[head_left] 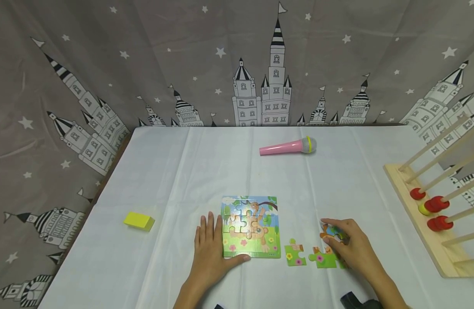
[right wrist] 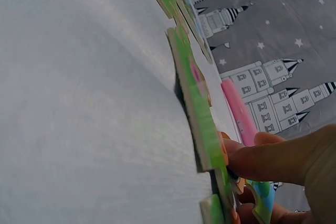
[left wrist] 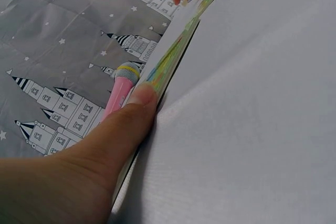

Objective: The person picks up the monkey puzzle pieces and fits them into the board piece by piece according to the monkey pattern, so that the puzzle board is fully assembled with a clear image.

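A jigsaw puzzle point(head_left: 250, 242) with a monkey picture lies flat in its board on the white table. My left hand point(head_left: 209, 253) rests at its left side with straight fingers, the thumb along the near edge; in the left wrist view the thumb point(left wrist: 144, 94) touches that edge. My right hand point(head_left: 350, 246) pinches a blue, green and orange puzzle piece point(head_left: 332, 230) between thumb and fingers. Below that hand lies a green puzzle piece point(head_left: 324, 260) with a pink flower, partly covered. Another green piece point(head_left: 294, 255) lies between it and the board. Fingers hide part of the pinched piece.
A pink toy microphone point(head_left: 283, 148) lies toward the back of the table. At the left is a yellow block point(head_left: 139, 220). A wooden peg rack point(head_left: 426, 240) with red and yellow beads stands at the right. Near the front edge is a black object point(head_left: 360, 302).
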Tool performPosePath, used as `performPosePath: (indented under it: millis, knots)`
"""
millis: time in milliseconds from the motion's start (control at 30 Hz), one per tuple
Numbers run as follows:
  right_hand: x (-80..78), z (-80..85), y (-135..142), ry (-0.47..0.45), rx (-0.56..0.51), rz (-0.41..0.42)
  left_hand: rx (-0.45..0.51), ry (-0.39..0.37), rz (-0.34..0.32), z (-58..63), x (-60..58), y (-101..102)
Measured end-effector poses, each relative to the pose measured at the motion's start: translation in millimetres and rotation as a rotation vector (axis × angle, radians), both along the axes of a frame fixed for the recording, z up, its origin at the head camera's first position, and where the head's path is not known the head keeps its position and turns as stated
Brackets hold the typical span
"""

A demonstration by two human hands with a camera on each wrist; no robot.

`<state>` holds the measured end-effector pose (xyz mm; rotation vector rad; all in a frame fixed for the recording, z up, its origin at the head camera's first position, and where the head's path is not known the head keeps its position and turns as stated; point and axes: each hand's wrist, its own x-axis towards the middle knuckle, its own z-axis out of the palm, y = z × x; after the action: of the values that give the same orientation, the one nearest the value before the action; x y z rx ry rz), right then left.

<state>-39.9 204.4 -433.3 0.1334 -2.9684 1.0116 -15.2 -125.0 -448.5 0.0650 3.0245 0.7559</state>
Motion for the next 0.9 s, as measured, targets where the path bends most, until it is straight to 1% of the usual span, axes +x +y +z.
performPosePath:
  millis: [233,533,900]
  knots:
    - [0.8,-0.7,-1.2,0.000,-0.033,0.006,-0.011,0.003,-0.002,-1.6,-0.2,-0.8]
    - [0.8,-0.5,-1.6,-0.041,-0.045,-0.010,-0.008,0.005,-0.001,-1.1,0.2,-0.8]
    - [1.4,-0.8,-1.1,-0.009,-0.096,-0.024,-0.005,0.011,-0.004,-1.0,0.4,-0.5]
